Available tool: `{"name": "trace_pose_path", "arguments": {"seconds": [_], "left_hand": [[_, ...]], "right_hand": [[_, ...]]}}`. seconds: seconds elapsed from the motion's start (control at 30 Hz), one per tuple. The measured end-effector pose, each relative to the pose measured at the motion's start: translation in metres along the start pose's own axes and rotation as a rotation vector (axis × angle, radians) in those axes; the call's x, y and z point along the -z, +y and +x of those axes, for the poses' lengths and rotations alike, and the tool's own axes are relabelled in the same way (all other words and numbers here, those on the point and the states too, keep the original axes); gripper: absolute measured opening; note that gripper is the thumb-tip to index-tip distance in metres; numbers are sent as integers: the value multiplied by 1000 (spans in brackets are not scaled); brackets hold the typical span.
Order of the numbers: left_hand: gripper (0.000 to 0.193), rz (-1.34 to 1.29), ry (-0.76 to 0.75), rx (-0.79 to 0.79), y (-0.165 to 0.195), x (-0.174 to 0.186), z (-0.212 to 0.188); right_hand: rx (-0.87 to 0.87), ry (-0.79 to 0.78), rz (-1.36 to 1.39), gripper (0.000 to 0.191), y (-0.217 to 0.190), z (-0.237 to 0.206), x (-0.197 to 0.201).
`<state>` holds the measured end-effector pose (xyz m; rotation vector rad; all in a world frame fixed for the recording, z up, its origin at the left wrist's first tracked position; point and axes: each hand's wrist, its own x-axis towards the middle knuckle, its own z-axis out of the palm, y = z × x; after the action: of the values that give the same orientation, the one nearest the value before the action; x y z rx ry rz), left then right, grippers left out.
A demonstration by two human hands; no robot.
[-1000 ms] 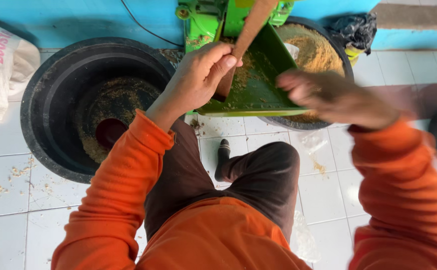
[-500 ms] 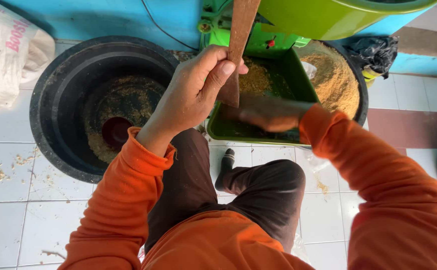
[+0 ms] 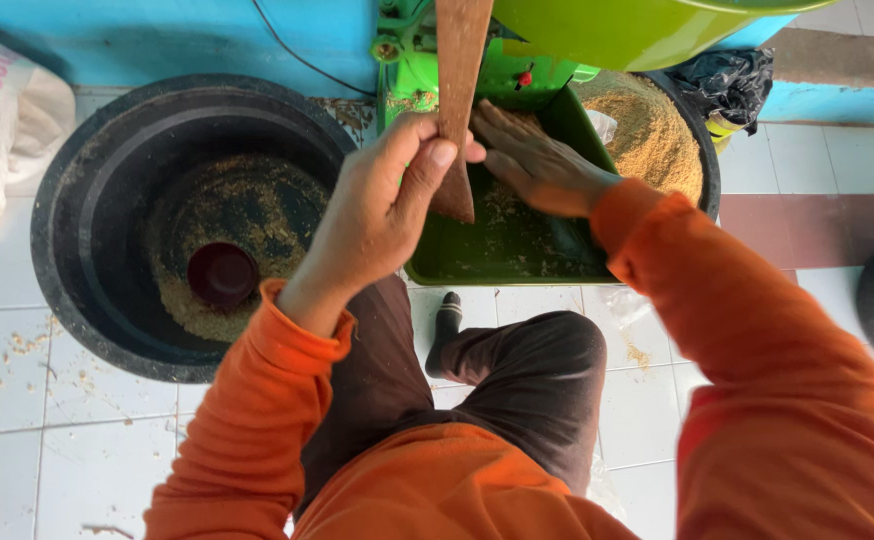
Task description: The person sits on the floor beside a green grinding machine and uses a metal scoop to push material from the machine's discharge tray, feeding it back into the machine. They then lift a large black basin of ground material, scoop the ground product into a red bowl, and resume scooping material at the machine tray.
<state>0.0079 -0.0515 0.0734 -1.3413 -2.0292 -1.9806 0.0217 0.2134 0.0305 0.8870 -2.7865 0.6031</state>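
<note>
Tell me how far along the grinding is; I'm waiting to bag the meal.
Done: ground meal heaps in the right-hand tub, and the black tub is nearly emptied, a maroon scoop on its thin layer. In hand: the left hand holds a wooden paddle; the right hand presses into the green chute. Left: scraps in chute and tub.

Orange long sleeves [image 3: 257, 420] — dark brown trousers [image 3: 527, 380]

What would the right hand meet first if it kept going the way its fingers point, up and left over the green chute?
Probably the wooden stick held by the left hand; the right hand fingertips lie close beside it, though depth is unclear.
</note>
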Motion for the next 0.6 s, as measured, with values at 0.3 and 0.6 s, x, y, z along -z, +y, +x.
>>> {"name": "trace_pose_path", "arguments": {"seconds": [0.3, 0.6], "left_hand": [[24, -53, 56, 46, -9, -23, 0], [20, -112, 57, 157, -18, -41, -10]], "right_hand": [[-241, -651, 484, 59, -37, -57, 12], [-141, -689, -436, 52, -14, -70, 5]]}}
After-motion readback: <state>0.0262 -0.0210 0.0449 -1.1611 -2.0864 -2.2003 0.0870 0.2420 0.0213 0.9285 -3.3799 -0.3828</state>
